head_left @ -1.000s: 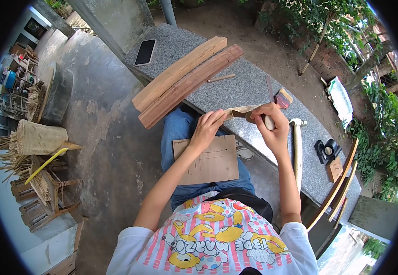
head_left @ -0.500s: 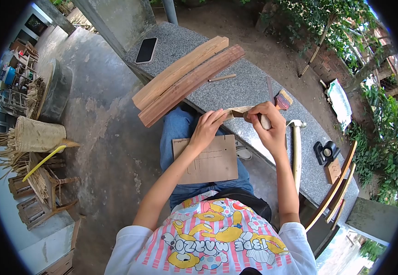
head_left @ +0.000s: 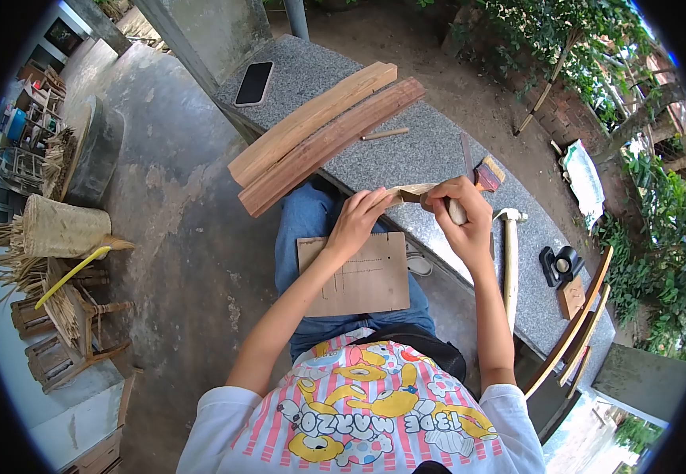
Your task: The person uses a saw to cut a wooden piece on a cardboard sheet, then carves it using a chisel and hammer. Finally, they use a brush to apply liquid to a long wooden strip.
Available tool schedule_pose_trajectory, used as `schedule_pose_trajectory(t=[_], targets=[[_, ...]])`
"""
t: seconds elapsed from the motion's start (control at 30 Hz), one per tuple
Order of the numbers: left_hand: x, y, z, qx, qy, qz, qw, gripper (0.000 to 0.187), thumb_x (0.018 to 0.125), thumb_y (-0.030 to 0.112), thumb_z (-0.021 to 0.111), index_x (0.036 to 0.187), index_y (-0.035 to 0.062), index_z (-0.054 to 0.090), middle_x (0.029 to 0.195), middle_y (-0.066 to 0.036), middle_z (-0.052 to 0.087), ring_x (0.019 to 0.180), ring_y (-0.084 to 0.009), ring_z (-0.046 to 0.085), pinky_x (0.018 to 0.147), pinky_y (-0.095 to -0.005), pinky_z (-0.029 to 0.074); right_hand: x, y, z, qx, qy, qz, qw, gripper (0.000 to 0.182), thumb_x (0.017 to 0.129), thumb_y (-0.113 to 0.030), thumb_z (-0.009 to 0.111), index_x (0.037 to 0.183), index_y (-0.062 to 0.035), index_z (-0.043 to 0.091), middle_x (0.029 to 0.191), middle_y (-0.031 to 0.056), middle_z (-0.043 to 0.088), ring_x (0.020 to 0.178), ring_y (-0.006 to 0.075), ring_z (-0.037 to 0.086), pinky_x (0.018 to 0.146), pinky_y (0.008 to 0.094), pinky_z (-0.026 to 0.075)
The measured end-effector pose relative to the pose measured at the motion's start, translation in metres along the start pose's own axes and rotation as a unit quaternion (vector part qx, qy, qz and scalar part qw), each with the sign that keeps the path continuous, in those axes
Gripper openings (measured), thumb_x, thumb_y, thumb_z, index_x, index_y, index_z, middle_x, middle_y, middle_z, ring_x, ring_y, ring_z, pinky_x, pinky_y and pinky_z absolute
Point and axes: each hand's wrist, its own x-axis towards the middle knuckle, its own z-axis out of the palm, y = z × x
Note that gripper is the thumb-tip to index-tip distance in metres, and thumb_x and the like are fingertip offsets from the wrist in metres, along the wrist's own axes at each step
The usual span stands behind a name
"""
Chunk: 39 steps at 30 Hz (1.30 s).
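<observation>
My left hand [head_left: 356, 225] presses its closed fingers on the near end of a pale, narrow strip of wood [head_left: 420, 188] at the edge of the stone bench. In my right hand [head_left: 466, 215], the fingers are wrapped around the light wooden handle of a knife [head_left: 411, 197]. Its dark blade lies against the strip, just beside my left fingertips. The strip's far end is partly hidden behind my right hand. Below my hands, a brown cardboard sheet [head_left: 374, 288] with dotted lines rests on my lap.
On the granite bench [head_left: 430, 154] lie two long wood pieces [head_left: 335, 138], a phone [head_left: 254, 84], a short stick [head_left: 385, 134], a paintbrush [head_left: 489, 174], a hammer [head_left: 510, 261] and a black tool [head_left: 561, 265]. Curved wood strips [head_left: 572, 332] jut past its right end. Bundled sticks [head_left: 11, 245] stand left.
The view has shifted very slightly. Both hands, the knife and the wood strip keep practically the same position.
</observation>
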Motion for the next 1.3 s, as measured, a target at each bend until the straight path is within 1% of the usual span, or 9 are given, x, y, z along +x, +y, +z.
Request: schedule_pose_trajectory(t=[0.57,0.63,0.7,0.77,0.8,0.97,1.17,1.23,1.3], targets=[[0.019,0.015,-0.017,-0.029,-0.003,-0.033,0.999,0.044,0.091,0.008,0.062,0.135,0.0077,0.056,0.134,-0.008,0.058,0.12,-0.0282,0.053,0.101,-0.0396,0.042,-0.003,0.006,-0.008,0.031,-0.018,-0.008,0.999,0.013,0.077,0.009,0.066,0.086,0.001,0.061,0.083,0.0083,0.064,0.076,0.02,0.065,0.066,0.0293,0.05],[0.046,0.037,-0.039,-0.255,0.085,-0.036,0.963,0.047,0.092,0.009,0.06,0.138,0.0035,0.051,0.137,-0.011,0.056,0.126,-0.0288,0.051,0.107,-0.0407,0.037,-0.003,0.009,-0.01,0.041,-0.022,0.002,0.999,0.013,0.077,0.008,0.066,0.087,0.0002,0.061,0.083,0.0083,0.064,0.077,0.0202,0.065,0.068,0.0299,0.05],[0.075,0.064,-0.075,-0.327,0.076,-0.026,0.942,0.052,0.092,0.012,0.059,0.141,0.0009,0.046,0.139,-0.014,0.054,0.133,-0.0295,0.047,0.112,-0.0427,0.032,-0.003,0.009,-0.01,0.052,-0.027,0.012,0.998,0.014,0.078,0.007,0.067,0.089,-0.0005,0.061,0.083,0.0084,0.064,0.078,0.0204,0.065,0.069,0.0306,0.051],[0.102,0.09,-0.099,-0.371,0.083,0.064,0.923,0.059,0.091,0.025,0.066,0.142,0.0029,0.047,0.14,-0.013,0.053,0.135,-0.0305,0.045,0.116,-0.0502,0.025,-0.002,0.007,-0.007,0.058,-0.036,0.046,0.997,0.021,0.08,0.0,0.07,0.097,-0.002,0.059,0.084,0.0075,0.063,0.082,0.02,0.065,0.075,0.0318,0.05],[0.111,0.096,-0.1,-0.37,0.082,0.066,0.923,0.059,0.091,0.025,0.066,0.142,0.0029,0.047,0.14,-0.013,0.053,0.135,-0.0305,0.045,0.116,-0.0502,0.025,-0.008,0.019,-0.004,0.131,-0.057,0.066,0.988,0.035,0.082,-0.001,0.071,0.112,-0.0011,0.053,0.094,0.0069,0.062,0.088,0.0162,0.063,0.079,0.0293,0.05],[0.133,0.104,-0.083,-0.253,-0.083,0.065,0.962,0.075,0.086,0.052,0.068,0.142,0.0073,0.047,0.144,-0.016,0.049,0.138,-0.0336,0.04,0.113,-0.0656,0.016,-0.003,0.016,0.003,0.133,0.003,0.136,0.982,0.063,0.08,-0.004,0.075,0.132,-0.0032,0.039,0.119,0.0119,0.055,0.112,0.0206,0.056,0.092,0.0317,0.047],[0.127,0.104,-0.066,-0.254,-0.046,0.082,0.963,0.053,0.095,0.039,0.06,0.138,0.009,0.053,0.147,-0.01,0.049,0.139,-0.0322,0.041,0.117,-0.0614,0.009,-0.01,0.009,-0.006,0.105,0.019,0.102,0.989,0.071,0.077,-0.004,0.078,0.133,0.001,0.034,0.132,0.0174,0.045,0.124,0.0235,0.05,0.096,0.036,0.048],[0.125,0.103,-0.064,-0.262,-0.04,0.089,0.96,0.046,0.095,0.037,0.06,0.13,0.0076,0.057,0.139,-0.01,0.055,0.132,-0.0298,0.049,0.115,-0.0574,0.02,-0.017,0.013,-0.007,0.185,0.012,0.166,0.968,0.072,0.073,-0.003,0.081,0.131,-0.0025,0.038,0.132,0.0145,0.042,0.125,0.0245,0.049,0.095,0.0367,0.05],[0.123,0.099,-0.064,-0.269,-0.033,0.096,0.958,0.039,0.096,0.036,0.061,0.122,0.0063,0.061,0.13,-0.01,0.062,0.125,-0.0274,0.056,0.112,-0.0535,0.03,-0.025,0.016,-0.022,0.111,-0.008,0.169,0.979,0.068,0.071,-0.004,0.082,0.127,-0.0047,0.043,0.129,0.0123,0.044,0.122,0.0251,0.051,0.094,0.0366,0.051]])
